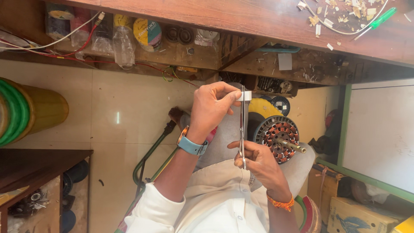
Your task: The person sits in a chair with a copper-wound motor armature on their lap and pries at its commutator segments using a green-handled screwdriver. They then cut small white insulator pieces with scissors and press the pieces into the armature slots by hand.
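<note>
Two hands working close together above the lap: left hand (pixel 211 108) pinching a small white strip (pixel 245 96) between fingertips, right hand (pixel 258 162) gripping scissors (pixel 242 125), blades closing around the strip; wound motor stator (pixel 278 138) resting just beside.

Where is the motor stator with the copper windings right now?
In the head view, the motor stator sits right of centre on the person's lap, just right of the scissors and beside the right hand, below a yellow disc.

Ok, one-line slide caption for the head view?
Left hand holds white strip while right hand cuts with scissors above motor stator.
</note>
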Motion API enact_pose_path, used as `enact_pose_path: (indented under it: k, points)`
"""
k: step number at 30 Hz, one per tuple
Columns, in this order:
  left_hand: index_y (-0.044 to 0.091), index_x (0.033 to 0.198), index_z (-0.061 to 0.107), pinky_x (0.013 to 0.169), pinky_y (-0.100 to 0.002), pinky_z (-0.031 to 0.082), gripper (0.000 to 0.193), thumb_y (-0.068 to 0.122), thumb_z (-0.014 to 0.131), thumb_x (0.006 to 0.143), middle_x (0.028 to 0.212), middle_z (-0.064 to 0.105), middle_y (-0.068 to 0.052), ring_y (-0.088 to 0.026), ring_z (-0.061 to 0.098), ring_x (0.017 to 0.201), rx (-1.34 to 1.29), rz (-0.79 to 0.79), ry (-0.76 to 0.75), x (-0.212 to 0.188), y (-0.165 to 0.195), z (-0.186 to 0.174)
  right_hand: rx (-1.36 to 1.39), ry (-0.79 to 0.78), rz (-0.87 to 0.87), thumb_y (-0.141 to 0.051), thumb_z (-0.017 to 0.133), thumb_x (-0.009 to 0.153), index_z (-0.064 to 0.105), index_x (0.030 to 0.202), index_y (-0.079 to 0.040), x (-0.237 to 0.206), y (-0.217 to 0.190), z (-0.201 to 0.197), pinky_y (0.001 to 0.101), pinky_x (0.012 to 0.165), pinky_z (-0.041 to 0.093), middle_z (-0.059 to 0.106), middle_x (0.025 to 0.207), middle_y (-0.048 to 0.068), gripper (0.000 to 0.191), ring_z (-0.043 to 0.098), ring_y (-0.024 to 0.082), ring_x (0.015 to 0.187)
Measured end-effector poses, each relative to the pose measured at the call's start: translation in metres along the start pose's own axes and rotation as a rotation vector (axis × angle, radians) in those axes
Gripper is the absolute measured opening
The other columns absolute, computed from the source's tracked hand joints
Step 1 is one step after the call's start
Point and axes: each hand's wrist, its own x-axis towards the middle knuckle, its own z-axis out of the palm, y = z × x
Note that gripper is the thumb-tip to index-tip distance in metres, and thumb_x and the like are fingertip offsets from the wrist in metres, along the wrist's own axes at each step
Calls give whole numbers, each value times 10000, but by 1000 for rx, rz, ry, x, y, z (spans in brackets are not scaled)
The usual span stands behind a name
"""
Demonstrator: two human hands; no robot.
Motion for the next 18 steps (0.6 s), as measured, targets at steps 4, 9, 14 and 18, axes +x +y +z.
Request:
enact_pose_path:
  k: [4,9,14,18]
  points:
    - [-21,949,768,527,-242,576,154,112,706,904,827,791,-79,-120,780,747,-30,-10,0,0,-4,3,0,-33,-10,-142,768,742,716,1243,5,-3,0,-2,239,656,448,622,742,-21,525,559,63,709]
    - [-19,951,771,523,-243,574,154,111,707,900,830,790,-80,-116,781,747,-51,-17,-3,-3,-2,6,-13,-37,-13,-129,775,731,699,1264,7,-6,-1,-5,232,660,465,647,746,-16,556,590,63,719]
    - [-24,932,768,517,-246,579,149,104,706,887,814,790,-82,-116,778,727,-49,-35,21,-7,3,7,40,-32,29,-128,761,756,690,1264,27,-6,3,-2,225,671,458,653,765,-14,536,588,62,735]
    - [-11,919,773,515,-242,590,144,112,707,883,800,793,-73,-107,780,728,-13,-4,24,-7,4,11,45,-19,-3,-118,731,770,696,1270,50,-13,6,-4,227,655,445,649,779,-14,529,574,60,736]
